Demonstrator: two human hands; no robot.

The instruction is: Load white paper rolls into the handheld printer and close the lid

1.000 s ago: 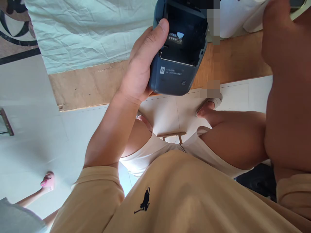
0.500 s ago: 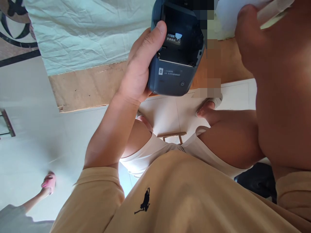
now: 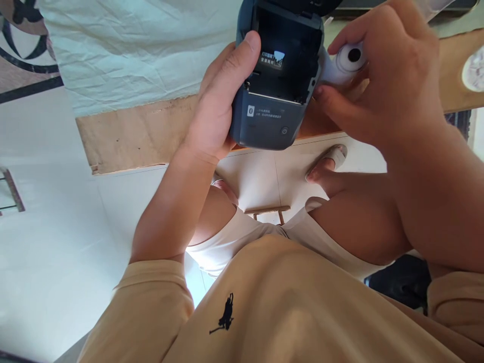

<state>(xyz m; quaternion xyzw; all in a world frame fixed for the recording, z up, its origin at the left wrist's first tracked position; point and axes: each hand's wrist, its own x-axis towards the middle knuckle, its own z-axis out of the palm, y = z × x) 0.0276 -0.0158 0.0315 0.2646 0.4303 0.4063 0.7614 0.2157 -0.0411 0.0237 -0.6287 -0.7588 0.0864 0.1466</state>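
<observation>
A dark blue handheld label printer (image 3: 264,128) is gripped in my left hand (image 3: 229,91), with the thumb across its left rim. Its lid is up at the top of the view, and the black paper bay (image 3: 287,70) lies bare, with a small printed sticker inside. Close to the printer's right side, my right hand (image 3: 404,80) holds a white paper roll (image 3: 340,70) between thumb and fingers. The roll's round core with a dark hole faces me. Whether the roll touches the printer, I cannot tell.
Pale green cloth (image 3: 143,50) covers the table, whose wooden edge (image 3: 139,133) runs below it. A round whitish thing (image 3: 474,70) is at the right. Below are my legs and a wooden stool or chair part (image 3: 268,209). Grey cloth (image 3: 73,350) shows at lower left.
My right hand has come in from the upper right with the white roll, now beside the printer. My left hand and the printer have hardly moved. Another person's pink-shod foot has left the view.
</observation>
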